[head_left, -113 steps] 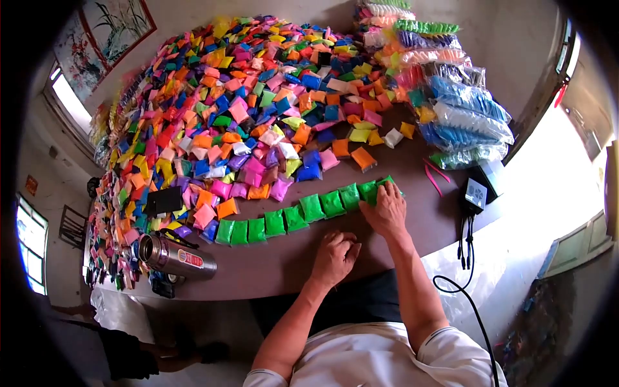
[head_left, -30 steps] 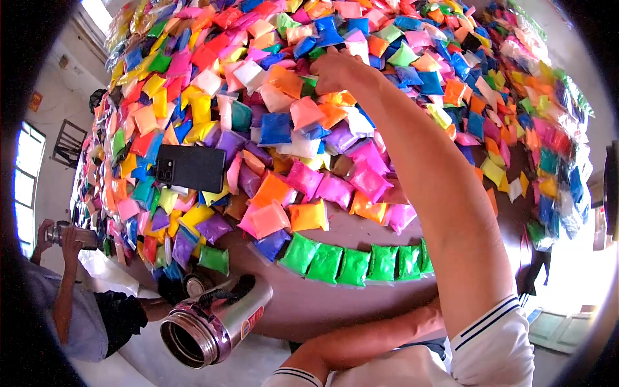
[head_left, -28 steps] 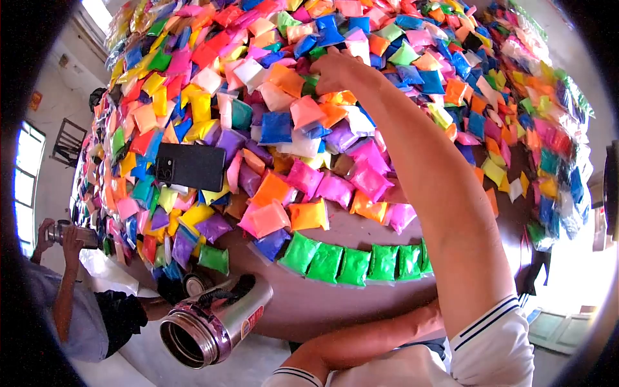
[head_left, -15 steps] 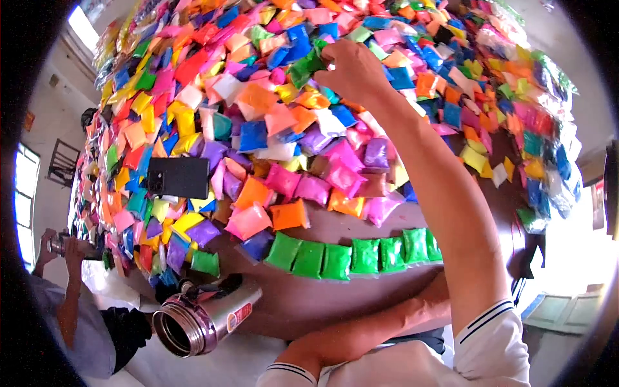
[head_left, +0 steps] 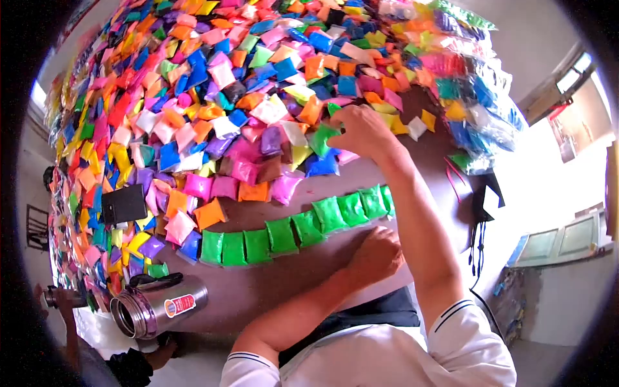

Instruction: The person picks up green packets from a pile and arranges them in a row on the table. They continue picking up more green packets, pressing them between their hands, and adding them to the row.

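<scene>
My right hand (head_left: 364,131) reaches to the near edge of the heap, its fingers closed on a small green packet (head_left: 322,138). A second bit of green shows just above those fingers. On the brown table (head_left: 309,261), several green packets (head_left: 280,235) lie side by side in a curved row in front of me. My left hand (head_left: 380,253) rests as a fist just below the row's right end. Whatever it may hold is hidden.
A wide heap of colourful packets (head_left: 245,155) covers the far table. A dark phone (head_left: 124,204) lies on its left part. An open steel flask (head_left: 161,306) lies tilted at the near left. Another person's hand (head_left: 64,300) grips a dark object beyond it.
The view has swung to the right. My right hand has moved from deeper in the heap to its near edge, with green packet in its fingers. My left fist has come into view.
</scene>
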A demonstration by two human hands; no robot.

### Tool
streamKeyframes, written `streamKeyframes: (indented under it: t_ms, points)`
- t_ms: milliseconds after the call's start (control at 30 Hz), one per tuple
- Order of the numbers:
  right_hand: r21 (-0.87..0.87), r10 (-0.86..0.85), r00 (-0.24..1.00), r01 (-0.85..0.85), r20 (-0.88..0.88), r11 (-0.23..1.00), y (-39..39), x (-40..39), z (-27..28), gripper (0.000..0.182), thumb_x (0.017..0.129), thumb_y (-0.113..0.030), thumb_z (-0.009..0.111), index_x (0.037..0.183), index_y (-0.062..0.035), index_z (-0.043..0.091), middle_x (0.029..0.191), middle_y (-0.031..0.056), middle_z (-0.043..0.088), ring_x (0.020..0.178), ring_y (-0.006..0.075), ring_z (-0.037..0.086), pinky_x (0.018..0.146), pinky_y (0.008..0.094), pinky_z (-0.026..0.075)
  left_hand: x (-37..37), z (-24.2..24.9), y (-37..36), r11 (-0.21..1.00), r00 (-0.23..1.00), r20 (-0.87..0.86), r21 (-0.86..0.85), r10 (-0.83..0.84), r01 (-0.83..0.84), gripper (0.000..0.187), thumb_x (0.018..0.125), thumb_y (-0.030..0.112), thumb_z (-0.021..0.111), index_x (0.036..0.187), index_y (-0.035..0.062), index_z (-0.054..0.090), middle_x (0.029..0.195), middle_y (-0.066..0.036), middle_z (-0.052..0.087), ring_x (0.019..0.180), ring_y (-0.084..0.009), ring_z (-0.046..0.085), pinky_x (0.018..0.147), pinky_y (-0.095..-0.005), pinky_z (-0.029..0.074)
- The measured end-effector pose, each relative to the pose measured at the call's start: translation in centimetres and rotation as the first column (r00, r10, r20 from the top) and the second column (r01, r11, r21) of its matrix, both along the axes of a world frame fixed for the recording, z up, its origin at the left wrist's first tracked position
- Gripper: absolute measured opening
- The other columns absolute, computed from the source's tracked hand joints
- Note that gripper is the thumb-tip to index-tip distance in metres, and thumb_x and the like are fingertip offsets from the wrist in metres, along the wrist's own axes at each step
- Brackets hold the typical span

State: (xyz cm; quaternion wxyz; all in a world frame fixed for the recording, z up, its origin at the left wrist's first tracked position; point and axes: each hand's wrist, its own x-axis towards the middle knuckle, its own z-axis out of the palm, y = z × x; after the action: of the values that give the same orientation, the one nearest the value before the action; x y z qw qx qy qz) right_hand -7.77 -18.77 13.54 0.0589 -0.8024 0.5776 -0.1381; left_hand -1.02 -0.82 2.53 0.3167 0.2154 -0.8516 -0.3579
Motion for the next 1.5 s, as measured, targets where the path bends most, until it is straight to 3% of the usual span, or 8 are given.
streamKeyframes:
  t_ms: [167,267,300,367,500,700,867,1500]
  points:
    - [0.05,-0.218,0.91,0.214,0.354,0.976,3.2,-1.8,0.3,0.03,0.075,-0.024,0.067,0.096,-0.0034,0.067,0.086,0.015,0.067,0.08,0.0291,0.065,0.072,0.0367,0.05,0.0,-0.5,-0.4,0.998,0.998,0.021,0.027,-0.058,0.057,0.012,0.082,0.017,0.057,0.081,0.0056,0.057,0.082,-0.015,0.06,0.086,-0.0354,0.059,0.079,-0.0473,0.043]
    - [0.188,-0.24,0.608,0.148,0.757,0.971,7.4,-3.8,0.3,0.029,0.082,-0.007,0.059,0.111,-0.0044,0.06,0.087,0.0052,0.063,0.076,0.012,0.057,0.069,0.0276,0.047,0.8,0.4,-0.6,0.993,0.997,-0.018,0.088,-0.073,0.074,0.016,0.085,0.021,0.058,0.081,0.0052,0.058,0.083,-0.017,0.06,0.086,-0.0375,0.058,0.078,-0.0473,0.044]
    - [0.189,-0.247,0.603,0.159,0.759,0.969,8.7,-4.2,-0.3,0.029,0.082,-0.007,0.059,0.111,-0.0044,0.06,0.087,0.0052,0.063,0.076,0.012,0.057,0.069,0.0276,0.047,0.9,0.2,-0.7,0.992,0.996,-0.015,0.089,-0.085,0.086,0.016,0.085,0.021,0.058,0.081,0.0052,0.058,0.083,-0.017,0.06,0.086,-0.0375,0.058,0.078,-0.0473,0.044]
    - [0.124,-0.118,0.128,-0.039,0.985,0.991,11.2,-5.4,-2.0,0.056,0.082,-0.009,0.064,0.134,-0.0073,0.045,0.106,0.0062,0.061,0.088,0.0129,0.056,0.075,0.0274,0.047,0.8,-0.7,-0.5,0.988,1.0,-0.011,0.155,0.025,-0.023,0.015,0.087,0.019,0.059,0.084,0.0046,0.059,0.082,-0.012,0.062,0.079,-0.0297,0.06,0.074,-0.0409,0.046]
    - [0.111,-0.135,-0.148,-0.162,0.98,0.981,15.3,-7.5,-5.8,0.075,0.082,-0.013,0.069,0.144,-0.0017,0.029,0.115,0.0077,0.058,0.099,0.0148,0.056,0.085,0.0279,0.045,1.2,0.4,-0.3,0.832,0.963,-0.23,0.555,0.141,0.01,0.024,0.097,0.022,0.049,0.085,0.0033,0.059,0.079,-0.001,0.058,0.075,-0.0124,0.054,0.07,-0.029,0.045]
    - [0.221,-0.283,-0.158,-0.327,0.946,0.919,20.5,-9.8,-7.2,0.043,0.086,-0.015,0.066,0.122,0.0038,0.053,0.111,0.0057,0.061,0.103,0.0143,0.056,0.091,0.0293,0.044,1.1,1.9,-0.4,0.892,0.939,-0.311,0.453,0.15,0.007,0.037,0.099,0.034,0.046,0.084,0.0015,0.058,0.075,-0.003,0.053,0.072,-0.0127,0.05,0.068,-0.0278,0.042]
    - [0.237,-0.307,-0.194,-0.317,0.932,0.918,22.6,-10.0,-9.3,0.037,0.09,-0.018,0.064,0.12,0.0027,0.054,0.111,0.0045,0.061,0.103,0.0123,0.056,0.093,0.0279,0.042,0.3,1.9,0.3,0.974,0.983,-0.132,0.205,0.128,-0.099,0.029,0.093,0.027,0.057,0.093,-0.0014,0.062,0.087,-0.016,0.063,0.082,-0.0337,0.06,0.072,-0.0396,0.046]
    - [0.199,-0.206,-0.064,-0.1,0.976,0.975,22.1,-8.9,-10.5,0.025,0.093,-0.021,0.061,0.106,0.0004,0.059,0.095,-0.0024,0.06,0.087,0.0054,0.052,0.076,0.0228,0.044,0.7,2.4,0.6,0.954,0.993,-0.016,0.281,0.118,-0.108,0.031,0.095,0.021,0.056,0.076,-0.003,0.056,0.073,-0.012,0.056,0.066,-0.0269,0.054,0.06,-0.0359,0.042]
